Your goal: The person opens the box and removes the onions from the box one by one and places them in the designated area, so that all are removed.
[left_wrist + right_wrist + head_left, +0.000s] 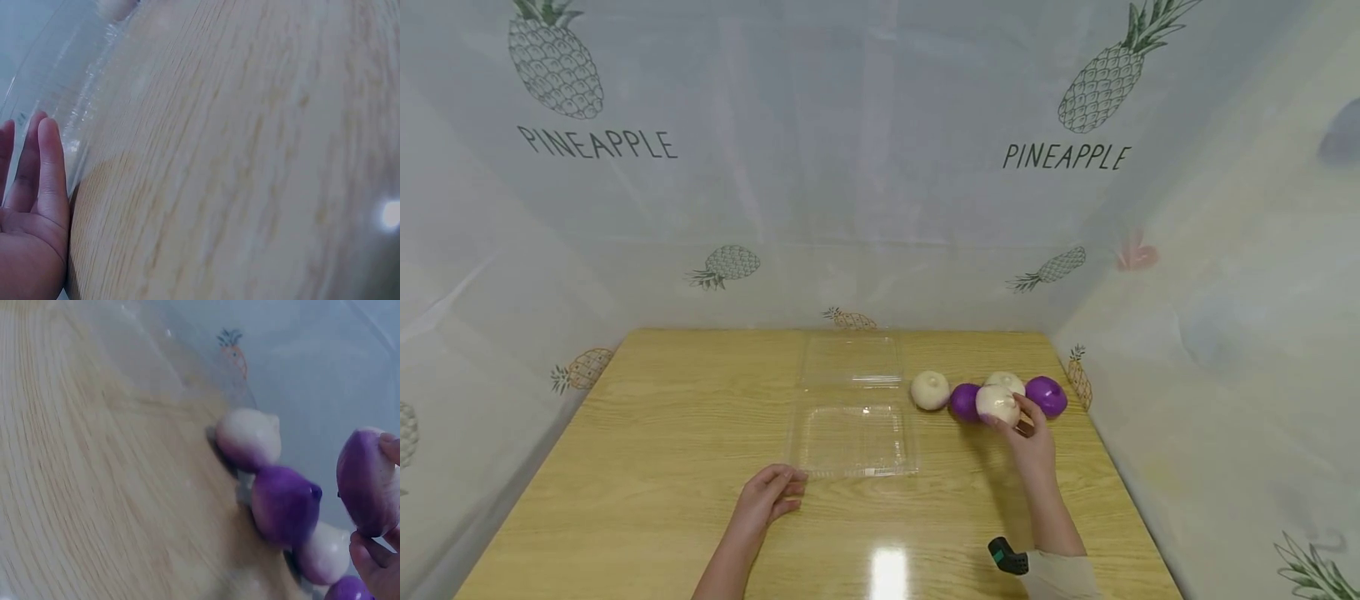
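My right hand [1033,442] holds a glossy white-and-purple onion [997,404] between thumb and fingers. In the right wrist view the held onion [367,482] shows its purple side, raised beside the others. On the table stand a pale onion [930,391], a purple one [964,402], another pale one [1004,382] partly hidden by the held onion, and a purple one [1046,397] at the right. A clear plastic clamshell box [853,433] lies with its lid [852,357] folded back. The fairly straight fingers of my left hand [767,496] touch the box's front left corner.
The wooden table [647,450] extends left and forward of the box. A pale pineapple-print sheet [850,167] hangs behind it and along both sides. On the right sleeve is a small black device [1007,557].
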### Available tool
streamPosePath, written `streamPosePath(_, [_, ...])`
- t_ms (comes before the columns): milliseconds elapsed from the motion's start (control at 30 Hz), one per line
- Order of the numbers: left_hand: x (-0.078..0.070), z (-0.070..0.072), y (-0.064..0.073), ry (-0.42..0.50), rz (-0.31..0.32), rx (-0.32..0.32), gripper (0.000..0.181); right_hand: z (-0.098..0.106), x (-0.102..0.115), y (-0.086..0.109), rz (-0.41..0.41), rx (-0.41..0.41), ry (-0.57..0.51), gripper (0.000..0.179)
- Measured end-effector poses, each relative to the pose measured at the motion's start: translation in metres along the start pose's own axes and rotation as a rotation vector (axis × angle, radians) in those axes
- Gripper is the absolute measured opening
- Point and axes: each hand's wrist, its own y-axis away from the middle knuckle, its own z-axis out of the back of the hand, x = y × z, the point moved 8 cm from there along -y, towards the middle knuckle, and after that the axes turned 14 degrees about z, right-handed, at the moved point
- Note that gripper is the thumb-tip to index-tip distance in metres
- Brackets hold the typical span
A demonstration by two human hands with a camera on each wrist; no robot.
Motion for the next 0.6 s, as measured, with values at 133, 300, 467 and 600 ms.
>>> streamPosePath(133, [0.000,0.000,0.000,-0.003,0.009,-0.004,0.026,0.019,-0.009,-0.005,0.015,-0.022,0.033,0.064])
streamPosePath(300, [0.000,0.000,0.001,-0.006,0.010,-0.006,0.027,0.039,-0.020,-0.012,0.020,-0.057,0.094,0.065])
streamPosePath(467, [-0.001,-0.001,0.001,-0.007,0.006,0.002,0.028,0.053,-0.032,-0.018,0.006,-0.076,0.090,0.069])
streamPosePath(600, [-0.001,-0.001,0.002,-0.011,0.003,0.008,0.028,0.060,-0.042,-0.021,-0.002,-0.066,0.111,0.070])
